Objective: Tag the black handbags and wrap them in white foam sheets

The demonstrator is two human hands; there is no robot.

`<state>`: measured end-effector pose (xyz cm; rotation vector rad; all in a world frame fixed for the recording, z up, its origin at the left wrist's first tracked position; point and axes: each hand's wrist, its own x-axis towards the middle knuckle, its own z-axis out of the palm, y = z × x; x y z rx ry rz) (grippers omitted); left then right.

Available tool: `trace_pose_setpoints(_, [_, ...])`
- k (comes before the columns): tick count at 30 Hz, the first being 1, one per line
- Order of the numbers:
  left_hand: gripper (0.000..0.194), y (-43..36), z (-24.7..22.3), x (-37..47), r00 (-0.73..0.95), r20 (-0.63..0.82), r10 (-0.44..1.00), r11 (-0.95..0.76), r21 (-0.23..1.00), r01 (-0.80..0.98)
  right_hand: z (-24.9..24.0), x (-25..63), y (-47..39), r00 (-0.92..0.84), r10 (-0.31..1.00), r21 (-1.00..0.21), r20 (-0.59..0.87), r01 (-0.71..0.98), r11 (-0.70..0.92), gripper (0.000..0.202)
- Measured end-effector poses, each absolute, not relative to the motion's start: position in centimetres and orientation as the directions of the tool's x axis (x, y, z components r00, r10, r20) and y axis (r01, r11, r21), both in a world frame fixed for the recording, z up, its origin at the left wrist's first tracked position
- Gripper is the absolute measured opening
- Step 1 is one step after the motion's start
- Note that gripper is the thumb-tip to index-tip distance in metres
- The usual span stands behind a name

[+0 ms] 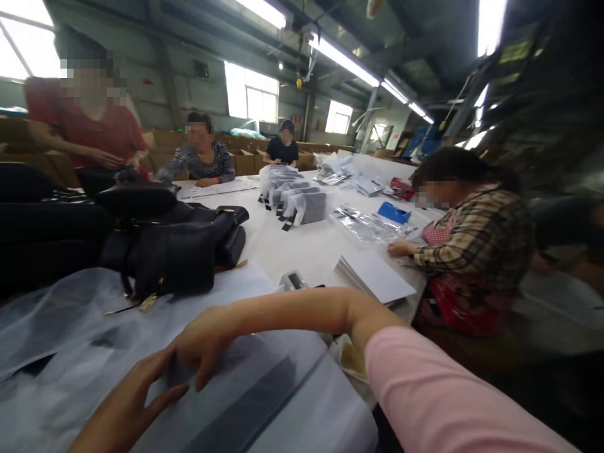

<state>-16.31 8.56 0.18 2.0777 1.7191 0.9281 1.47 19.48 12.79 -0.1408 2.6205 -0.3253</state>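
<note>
My right hand [204, 343] reaches across from the right, bent at the wrist, over a translucent white wrapping [325, 377] with a dark flat shape showing through. Its fingers point down and are partly hidden, so what they grip cannot be made out. Beside it, at the lower left, my left hand [141, 393] has its thumb apart from its fingers, whose tips meet the right hand. Just beyond both hands lies a black bag [174, 258] with gold-coloured hardware, next to more black bags [47, 220] at the left.
Wrapped grey items [314, 207] stand in a row on the white table [264, 242]. White boards [377, 277], clear plastic [368, 223] and a blue object [394, 212] lie rightward. A person in plaid [476, 233] works at the right; several others are across the table.
</note>
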Motion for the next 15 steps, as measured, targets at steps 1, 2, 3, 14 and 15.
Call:
trace_pose_setpoints(1, [0.057,8.6,0.4,-16.3,0.088,0.266,0.960,-0.238,0.606,0.759,13.0,1.6,19.6,-0.868,-0.159,-0.278,-0.470,-0.025,0.960,0.031])
trace_pose_setpoints(2, [0.059,8.5,0.9,-16.0,0.106,0.233,0.967,-0.232,0.624,0.746,13.3,1.9,19.5,-0.867,-0.148,-0.294,-0.476,-0.001,0.956,0.035])
trace_pose_setpoints(3, [0.061,8.2,1.5,-15.5,0.123,0.204,0.971,-0.227,0.640,0.734,13.7,2.4,19.3,-0.871,-0.123,-0.303,-0.476,0.031,0.952,0.038])
trace_pose_setpoints(14, [0.086,6.9,5.7,-13.4,0.155,0.093,0.983,-0.175,0.714,0.677,16.4,5.9,19.0,-0.903,-0.124,-0.649,-0.411,0.194,0.736,0.028])
trace_pose_setpoints(15, [0.086,6.9,5.8,-13.3,0.154,0.091,0.984,-0.172,0.715,0.677,16.4,5.8,18.6,-0.890,-0.131,-0.652,-0.437,0.213,0.727,0.028])
